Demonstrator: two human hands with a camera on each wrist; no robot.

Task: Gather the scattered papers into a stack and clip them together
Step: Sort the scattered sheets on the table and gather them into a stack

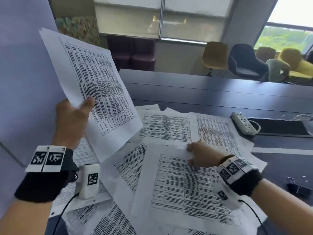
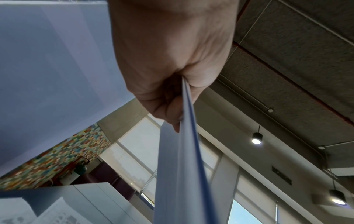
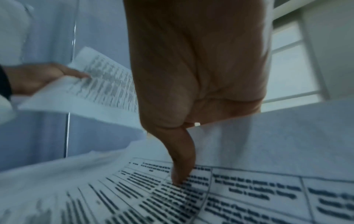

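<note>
My left hand (image 1: 79,107) grips a thin stack of printed papers (image 1: 94,78), raised and tilted above the table's left side. In the left wrist view the left hand (image 2: 172,84) holds the stack's edge (image 2: 184,166) between thumb and fingers. Several more printed sheets (image 1: 166,126) lie scattered and overlapping on the dark table (image 1: 203,92). My right hand (image 1: 193,155) pinches the top edge of the nearest sheet (image 1: 186,189). In the right wrist view its thumb (image 3: 182,166) presses on that sheet (image 3: 249,189), whose far edge is lifted. Black binder clips (image 1: 298,189) lie at the right.
A white power strip (image 1: 243,122) sits beside a black recessed cable tray (image 1: 281,128) at the right rear. A pale partition wall (image 1: 22,73) stands close on the left. Chairs (image 1: 215,56) stand beyond the table's far edge.
</note>
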